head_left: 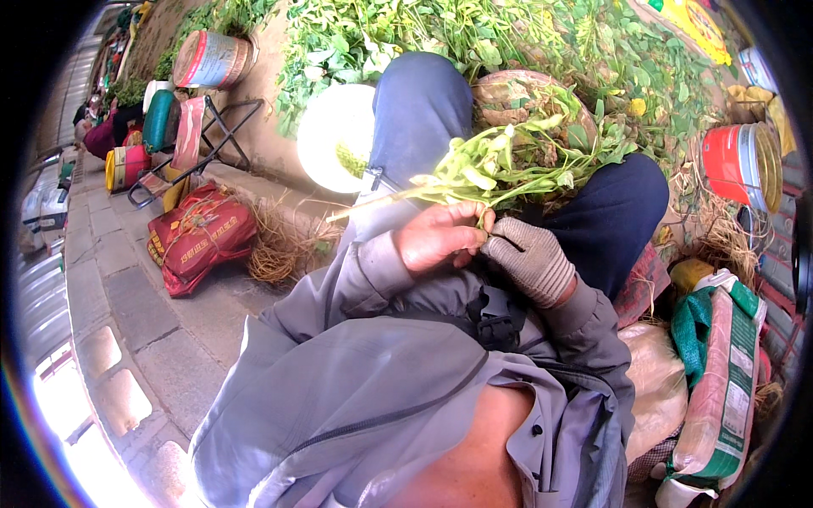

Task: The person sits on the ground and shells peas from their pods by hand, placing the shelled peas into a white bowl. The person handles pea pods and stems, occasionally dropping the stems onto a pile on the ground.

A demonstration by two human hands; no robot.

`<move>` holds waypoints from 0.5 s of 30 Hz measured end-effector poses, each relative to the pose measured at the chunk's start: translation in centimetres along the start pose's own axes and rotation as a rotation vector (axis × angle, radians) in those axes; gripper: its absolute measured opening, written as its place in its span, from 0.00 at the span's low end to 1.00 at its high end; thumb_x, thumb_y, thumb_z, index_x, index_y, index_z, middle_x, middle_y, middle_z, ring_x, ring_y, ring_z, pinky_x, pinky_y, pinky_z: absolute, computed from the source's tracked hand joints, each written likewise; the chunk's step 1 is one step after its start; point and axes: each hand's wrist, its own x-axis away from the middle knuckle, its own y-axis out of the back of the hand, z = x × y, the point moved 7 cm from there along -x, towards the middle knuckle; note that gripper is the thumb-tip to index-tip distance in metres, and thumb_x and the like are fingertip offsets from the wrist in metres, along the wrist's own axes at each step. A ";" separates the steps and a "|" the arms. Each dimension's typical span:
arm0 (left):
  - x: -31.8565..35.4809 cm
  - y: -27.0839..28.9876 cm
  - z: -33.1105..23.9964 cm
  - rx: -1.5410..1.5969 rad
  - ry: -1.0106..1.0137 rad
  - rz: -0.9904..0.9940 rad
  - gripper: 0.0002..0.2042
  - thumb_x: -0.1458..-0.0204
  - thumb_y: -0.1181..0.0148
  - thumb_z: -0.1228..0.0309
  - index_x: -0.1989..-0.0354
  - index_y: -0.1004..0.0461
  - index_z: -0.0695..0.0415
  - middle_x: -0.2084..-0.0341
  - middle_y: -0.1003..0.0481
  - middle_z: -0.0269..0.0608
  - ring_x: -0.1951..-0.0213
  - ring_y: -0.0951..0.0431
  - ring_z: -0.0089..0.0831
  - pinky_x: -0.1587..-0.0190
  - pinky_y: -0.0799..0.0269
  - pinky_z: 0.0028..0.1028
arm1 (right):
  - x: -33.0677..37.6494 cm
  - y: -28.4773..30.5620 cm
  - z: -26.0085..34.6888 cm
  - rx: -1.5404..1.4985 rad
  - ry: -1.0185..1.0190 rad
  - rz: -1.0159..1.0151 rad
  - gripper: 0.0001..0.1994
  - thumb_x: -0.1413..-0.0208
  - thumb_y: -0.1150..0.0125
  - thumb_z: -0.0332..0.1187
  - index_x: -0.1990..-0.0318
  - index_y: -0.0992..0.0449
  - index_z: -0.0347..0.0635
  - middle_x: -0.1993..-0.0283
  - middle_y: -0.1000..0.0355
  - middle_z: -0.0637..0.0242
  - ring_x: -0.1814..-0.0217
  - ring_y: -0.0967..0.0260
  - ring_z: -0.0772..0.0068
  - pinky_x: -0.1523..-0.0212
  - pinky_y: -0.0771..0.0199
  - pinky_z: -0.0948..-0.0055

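Note:
My bare left hand (440, 237) and my right hand (532, 261), in a beige knitted glove, meet over my lap with fingertips pinched together. Between them is a small green part of a bean plant (481, 169); whether it is a pod or a stem I cannot tell. The plant lies across my knees just beyond both hands, its pale bare stalk end pointing left and its pods and leaves spreading right. Beside my left knee stands a white bucket (326, 127) with some green pods in it. A round basket (500, 85) with leaves and dry matter sits between my knees.
Leafy plants (542, 34) are heaped on the ground ahead. To the left are a maroon bag (203, 237), a folding stool (229, 127) and a tipped bucket (216, 61). At the right stand a red-and-silver bucket (737, 168) and a long green-and-white sack (720, 389).

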 end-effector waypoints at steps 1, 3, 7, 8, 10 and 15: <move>0.0 0.0 0.0 0.004 0.002 0.002 0.05 0.46 0.47 0.75 0.61 0.30 0.57 0.73 0.32 0.29 0.76 0.35 0.17 0.72 0.38 0.17 | -0.3 0.5 0.0 0.037 -0.005 0.017 0.10 0.51 0.41 0.26 0.59 0.25 0.43 0.66 0.31 0.61 0.67 0.28 0.58 0.69 0.26 0.65; 0.0 -0.1 0.0 0.011 0.005 0.005 0.06 0.46 0.47 0.75 0.60 0.31 0.57 0.74 0.33 0.30 0.76 0.35 0.17 0.72 0.38 0.17 | -0.7 1.7 -0.8 -0.106 -0.263 0.029 0.03 0.48 0.42 0.27 0.65 0.26 0.41 0.65 0.29 0.59 0.66 0.27 0.55 0.68 0.26 0.65; 0.2 -0.4 0.0 -0.057 0.013 -0.001 0.06 0.46 0.49 0.76 0.60 0.31 0.56 0.76 0.34 0.30 0.77 0.36 0.17 0.73 0.40 0.17 | -1.8 5.8 -2.2 -0.077 -0.422 -0.323 0.08 0.44 0.42 0.30 0.57 0.26 0.41 0.63 0.25 0.55 0.62 0.25 0.54 0.61 0.26 0.65; 0.1 -0.3 0.2 -0.091 0.010 0.013 0.06 0.46 0.49 0.76 0.60 0.31 0.56 0.77 0.34 0.30 0.77 0.37 0.17 0.73 0.41 0.17 | -2.3 6.4 -2.4 -0.062 -0.430 -0.346 0.10 0.44 0.41 0.31 0.55 0.27 0.42 0.62 0.25 0.55 0.61 0.25 0.54 0.60 0.26 0.65; 0.1 -0.5 0.2 -0.120 0.008 0.036 0.07 0.46 0.50 0.76 0.60 0.32 0.56 0.78 0.35 0.30 0.77 0.38 0.17 0.74 0.43 0.17 | -3.7 7.3 -3.0 -0.038 -0.467 -0.346 0.16 0.45 0.39 0.34 0.49 0.29 0.46 0.59 0.25 0.56 0.59 0.25 0.55 0.58 0.25 0.66; 0.1 -0.8 0.3 -0.089 0.013 0.066 0.08 0.46 0.52 0.77 0.59 0.32 0.56 0.79 0.37 0.29 0.78 0.39 0.17 0.74 0.44 0.17 | -5.8 6.7 -4.9 0.129 -0.342 -0.330 0.11 0.45 0.38 0.36 0.57 0.27 0.44 0.63 0.24 0.57 0.63 0.24 0.54 0.61 0.25 0.64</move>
